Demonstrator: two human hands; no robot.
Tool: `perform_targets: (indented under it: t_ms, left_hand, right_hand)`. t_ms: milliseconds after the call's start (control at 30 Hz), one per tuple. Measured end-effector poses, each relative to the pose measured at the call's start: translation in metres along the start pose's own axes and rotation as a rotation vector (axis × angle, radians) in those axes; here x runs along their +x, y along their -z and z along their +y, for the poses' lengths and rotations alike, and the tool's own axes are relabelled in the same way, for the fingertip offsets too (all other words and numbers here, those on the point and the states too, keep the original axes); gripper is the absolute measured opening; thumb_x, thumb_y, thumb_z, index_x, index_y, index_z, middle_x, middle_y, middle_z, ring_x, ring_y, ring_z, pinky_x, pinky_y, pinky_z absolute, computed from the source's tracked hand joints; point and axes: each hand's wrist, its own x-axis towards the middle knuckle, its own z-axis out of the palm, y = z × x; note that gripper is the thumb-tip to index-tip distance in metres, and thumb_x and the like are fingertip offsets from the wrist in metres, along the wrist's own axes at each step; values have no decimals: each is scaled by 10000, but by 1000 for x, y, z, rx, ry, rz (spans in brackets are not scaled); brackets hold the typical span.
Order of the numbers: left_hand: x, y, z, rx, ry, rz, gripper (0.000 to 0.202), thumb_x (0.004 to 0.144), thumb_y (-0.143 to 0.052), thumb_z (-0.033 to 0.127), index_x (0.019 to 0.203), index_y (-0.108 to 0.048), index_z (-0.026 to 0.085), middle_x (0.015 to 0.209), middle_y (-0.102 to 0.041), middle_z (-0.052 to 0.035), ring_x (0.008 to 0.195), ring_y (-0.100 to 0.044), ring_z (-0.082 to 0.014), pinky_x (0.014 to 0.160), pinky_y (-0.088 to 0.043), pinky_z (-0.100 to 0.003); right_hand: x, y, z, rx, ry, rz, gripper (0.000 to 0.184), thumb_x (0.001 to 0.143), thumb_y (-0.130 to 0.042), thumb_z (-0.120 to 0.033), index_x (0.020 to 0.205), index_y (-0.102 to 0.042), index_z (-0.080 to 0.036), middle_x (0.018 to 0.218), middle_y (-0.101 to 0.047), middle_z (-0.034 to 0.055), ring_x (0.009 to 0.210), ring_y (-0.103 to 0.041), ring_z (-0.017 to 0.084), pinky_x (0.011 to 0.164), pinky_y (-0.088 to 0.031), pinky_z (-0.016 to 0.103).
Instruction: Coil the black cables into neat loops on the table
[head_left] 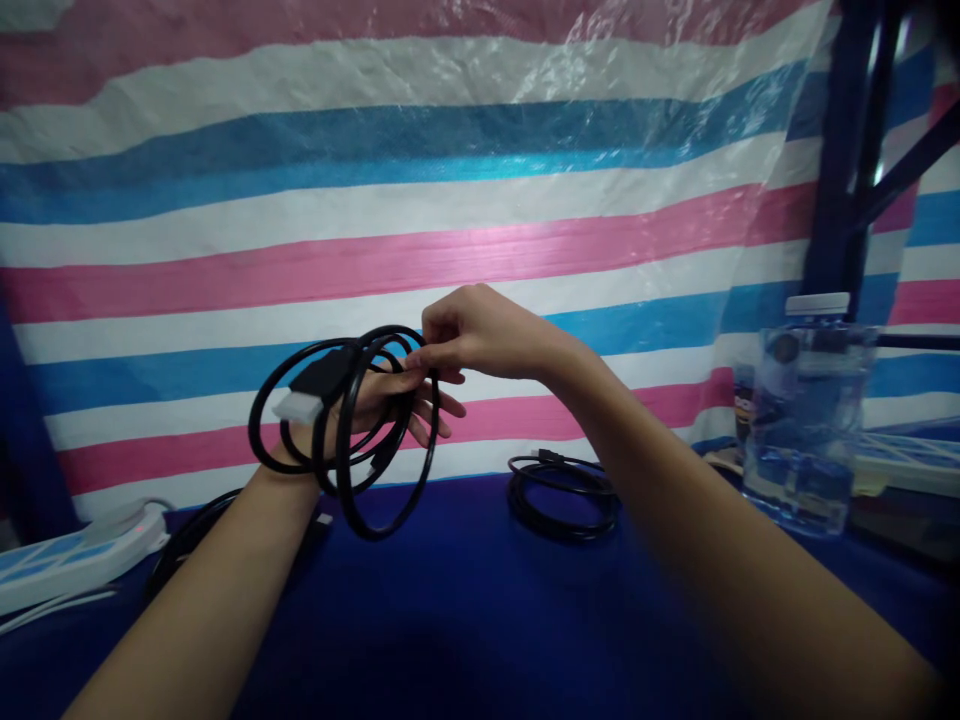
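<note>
Over toward nine o'clock, left hand [382, 389] and right hand [484, 333] pinch the black cable [343, 452], mid-coiling I'd say, the next turn wanting steadiness.

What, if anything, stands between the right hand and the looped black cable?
Nothing visible: the right hand appears to touch the black cable at its loops' upper right; the loops partly cover the left hand.

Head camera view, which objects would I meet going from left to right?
White-and-blue plastic power strip, raised loops of black cable, coil of black cable lying on the blue tabletop, clear white-capped plastic bottle.
</note>
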Motion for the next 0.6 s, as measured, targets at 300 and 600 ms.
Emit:
perform_targets:
  t_ms: [300, 600]
  left_hand:
    - [4, 3, -7, -68, 15, -30, 363, 850, -491, 451, 897, -609, 111, 503, -601, -35, 269, -438, -90, 295, -366, -197]
    - [-2, -6, 0, 161, 252, -168, 245, 775, -484, 220, 893, -672, 115, 518, -639, -62, 262, -378, -77, 311, -249, -186]
  right_hand:
    - [5, 1, -2, -67, 109, 232, 187, 834, -505, -189, 693, -584, -96, 599, -530, 2, 565, -444, 64, 558, -297, 222]
    - [12, -30, -5, -559, 103, 158, 358, 761, -453, -94, 1101, -537, -170, 769, -599, 24, 630, -476, 130, 541, -244, 243]
